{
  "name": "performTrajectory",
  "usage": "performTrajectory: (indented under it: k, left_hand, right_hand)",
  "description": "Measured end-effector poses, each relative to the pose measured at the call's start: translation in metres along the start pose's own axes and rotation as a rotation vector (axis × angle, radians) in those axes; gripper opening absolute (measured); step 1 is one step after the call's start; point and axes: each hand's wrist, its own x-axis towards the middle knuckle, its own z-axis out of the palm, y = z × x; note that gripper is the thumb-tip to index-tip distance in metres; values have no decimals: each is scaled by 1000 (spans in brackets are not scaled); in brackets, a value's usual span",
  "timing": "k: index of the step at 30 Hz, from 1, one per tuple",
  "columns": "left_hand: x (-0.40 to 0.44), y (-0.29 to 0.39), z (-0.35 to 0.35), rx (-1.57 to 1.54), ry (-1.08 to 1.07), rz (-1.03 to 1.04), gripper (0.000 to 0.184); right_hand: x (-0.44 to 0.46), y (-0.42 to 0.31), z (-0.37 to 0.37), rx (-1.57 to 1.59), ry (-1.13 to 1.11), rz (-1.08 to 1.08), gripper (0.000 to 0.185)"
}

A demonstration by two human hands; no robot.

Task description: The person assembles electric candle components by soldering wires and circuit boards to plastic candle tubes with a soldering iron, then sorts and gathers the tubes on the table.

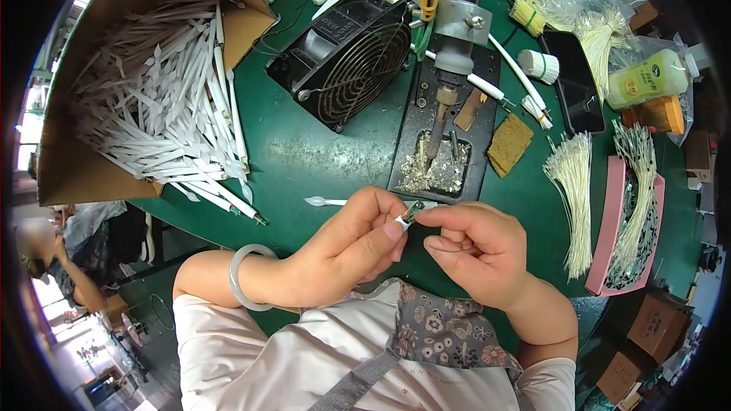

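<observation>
My left hand [354,240] is closed around a white stick with a small green circuit board [412,211] at its end; most of the stick is hidden in the palm. My right hand [476,247] is beside it, index fingertip at the board, thumb apart below and the other fingers curled. Nothing shows between that thumb and index finger. Behind my left hand, a white flame-tipped candle stick [324,202] pokes out to the left; whether it is the held one I cannot tell. Beyond the hands, a soldering iron [442,110] points down over a black tray of solder scraps [415,175].
A cardboard box [247,19] full of white candle sticks [175,99] stands at left. A black fan [346,61] is behind the hands. At right are a brown sponge [510,144], wire bundles [571,205], a pink tray [601,259] and a bottle [647,80].
</observation>
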Motion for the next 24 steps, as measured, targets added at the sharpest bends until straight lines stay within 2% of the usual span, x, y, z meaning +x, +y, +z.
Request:
performTrajectory:
  k: [2,9,12,15,18,21,24]
  left_hand:
    - [1,1,1,-47,35,-36,16]
    - [10,-1,-5,64,-21,56,13]
    - [14,-2,-7,97,0,80,9]
    - [19,-2,-7,118,19,87,9]
    - [24,-3,-7,161,38,102,13]
    - [27,-1,-7,147,60,58,12]
    - [30,0,-7,134,67,33,11]
  right_hand:
    - [-1,0,0,-1,-7,1,25]
    - [0,2,1,-101,0,-88,26]
    - [-2,1,2,-30,84,-21,22]
    - [-3,6,-1,70,138,-67,18]
    - [0,15,-4,-75,151,-154,16]
    - [2,12,-1,-96,199,-75,15]
    - [3,12,1,-251,203,-108,14]
